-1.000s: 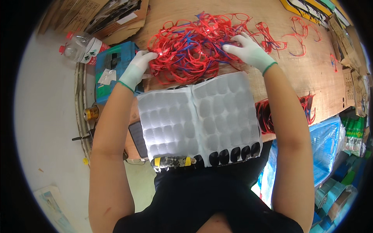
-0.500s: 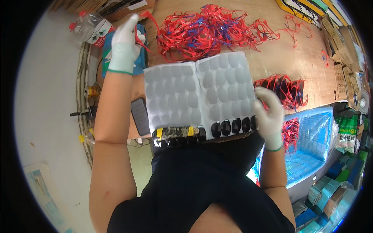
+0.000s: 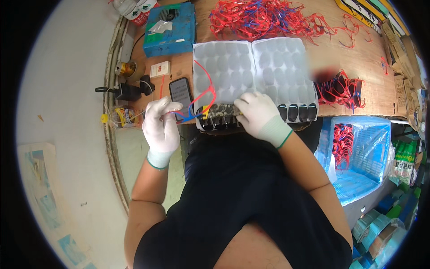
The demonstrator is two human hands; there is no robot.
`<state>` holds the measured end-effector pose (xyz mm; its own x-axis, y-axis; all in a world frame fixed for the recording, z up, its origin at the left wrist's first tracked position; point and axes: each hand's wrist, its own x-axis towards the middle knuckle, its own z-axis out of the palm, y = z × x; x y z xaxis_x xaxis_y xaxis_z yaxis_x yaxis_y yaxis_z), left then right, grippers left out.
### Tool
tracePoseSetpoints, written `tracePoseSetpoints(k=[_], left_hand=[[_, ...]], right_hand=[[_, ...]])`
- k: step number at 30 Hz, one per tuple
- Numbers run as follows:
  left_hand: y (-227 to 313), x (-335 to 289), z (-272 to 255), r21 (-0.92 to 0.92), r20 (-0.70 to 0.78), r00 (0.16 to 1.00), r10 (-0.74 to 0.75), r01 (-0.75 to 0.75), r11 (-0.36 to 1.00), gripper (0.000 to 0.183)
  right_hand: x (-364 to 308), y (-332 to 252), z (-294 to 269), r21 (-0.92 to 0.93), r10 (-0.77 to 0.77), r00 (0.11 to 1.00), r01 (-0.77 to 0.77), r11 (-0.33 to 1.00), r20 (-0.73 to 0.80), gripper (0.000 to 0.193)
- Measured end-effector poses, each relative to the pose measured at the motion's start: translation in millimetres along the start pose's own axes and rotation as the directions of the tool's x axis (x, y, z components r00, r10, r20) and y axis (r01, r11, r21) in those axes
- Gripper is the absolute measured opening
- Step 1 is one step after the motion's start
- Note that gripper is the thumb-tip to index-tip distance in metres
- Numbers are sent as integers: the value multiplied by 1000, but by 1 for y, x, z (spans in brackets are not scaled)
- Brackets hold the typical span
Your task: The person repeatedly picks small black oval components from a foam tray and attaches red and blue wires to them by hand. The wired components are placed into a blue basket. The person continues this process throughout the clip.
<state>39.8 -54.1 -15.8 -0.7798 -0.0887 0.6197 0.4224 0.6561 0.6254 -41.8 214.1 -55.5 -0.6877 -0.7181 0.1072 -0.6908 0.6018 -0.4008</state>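
My left hand [image 3: 161, 130], in a white glove, is closed on a red and blue glasses frame [image 3: 212, 88] with a temple sticking up over the tray. My gloved right hand [image 3: 260, 115] bends over the tray's near edge, its fingertips pressed together by the right end of a mottled bar with yellow ends [image 3: 221, 110]. What those fingers hold, if anything, is hidden. Before me lies a white lens tray [image 3: 253, 67] with rows of oval hollows. Dark lenses [image 3: 293, 113] stand in its nearest row, partly covered by the bar and my right hand.
Red and blue frames [image 3: 260, 20] form a tangled heap behind the tray. Frames with dark lenses [image 3: 342, 92] are lined up at the right, above a blue plastic-lined crate [image 3: 365, 175]. At left are a phone [image 3: 181, 94], a blue box [image 3: 168, 38] and a cigarette-type carton [image 3: 160, 69].
My left hand has come from the far left of the table toward me, bringing the glasses frame. My right hand has moved left from the tray's right side to the bar. The view has shifted.
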Motion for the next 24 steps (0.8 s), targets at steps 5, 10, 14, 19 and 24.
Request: tracePoseSetpoints(k=[5, 10, 14, 19, 24], left_hand=[[13, 12, -3, 195, 8, 952, 307, -303, 933, 55], [24, 32, -1, 203, -199, 930, 310, -271, 941, 41], [35, 47, 4, -371, -274, 938, -213, 101, 923, 51], [41, 41, 12, -777, 250, 823, -511, 485, 402, 32], [71, 28, 56, -762, 503, 807, -310, 583, 281, 56]], right_hand=[[18, 18, 4, -48, 4, 987, -12, 999, -159, 27], [6, 35, -27, 83, 89, 964, -70, 994, -252, 34], [-41, 61, -61, -50, 45, 967, -60, 997, -252, 29], [-90, 53, -63, -58, 168, 976, -177, 982, -135, 24], [-78, 21, -23, -21, 295, 918, -312, 950, -265, 23]])
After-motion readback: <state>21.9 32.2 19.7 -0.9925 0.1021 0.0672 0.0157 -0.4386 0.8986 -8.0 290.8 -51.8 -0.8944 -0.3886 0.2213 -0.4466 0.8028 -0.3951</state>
